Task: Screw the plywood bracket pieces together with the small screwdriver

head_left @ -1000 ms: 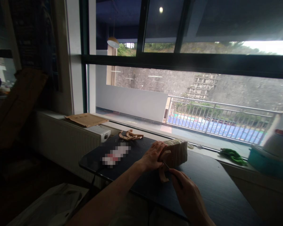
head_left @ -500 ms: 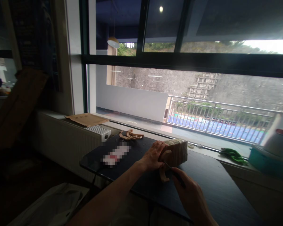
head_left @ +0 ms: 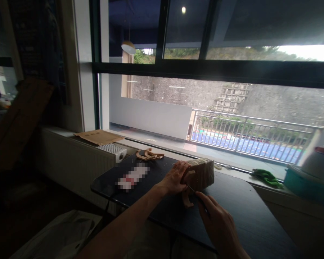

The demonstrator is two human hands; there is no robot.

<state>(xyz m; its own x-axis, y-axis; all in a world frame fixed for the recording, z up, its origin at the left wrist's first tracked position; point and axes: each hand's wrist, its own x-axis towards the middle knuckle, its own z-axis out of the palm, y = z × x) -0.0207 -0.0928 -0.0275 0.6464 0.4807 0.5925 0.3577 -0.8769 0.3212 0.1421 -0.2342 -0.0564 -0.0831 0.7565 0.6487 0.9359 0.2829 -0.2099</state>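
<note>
On the dark table (head_left: 245, 212) stands a brown box-shaped block (head_left: 203, 174) with a pale, shiny wrapping. A curved wooden piece (head_left: 188, 201) leans at its near side, its lower end showing below my fingers and a pale end above. My left hand (head_left: 176, 176) is closed around this piece, pressing it against the block. My right hand (head_left: 218, 217) grips a slim tool (head_left: 205, 208) with a dark handle and a thin shaft. The shaft points up and left, its tip at the wooden piece beside my left fingers. I cannot make out the tip's shape.
Several curved wooden pieces (head_left: 149, 154) lie at the table's back left. A blurred white and red item (head_left: 132, 178) lies nearer. A green cloth (head_left: 267, 178) and a teal container (head_left: 299, 180) are on the sill at right. A brown envelope (head_left: 98, 136) rests at left.
My right hand and the tool have shifted very slightly. My left hand, the block and the wooden piece keep nearly the same position.
</note>
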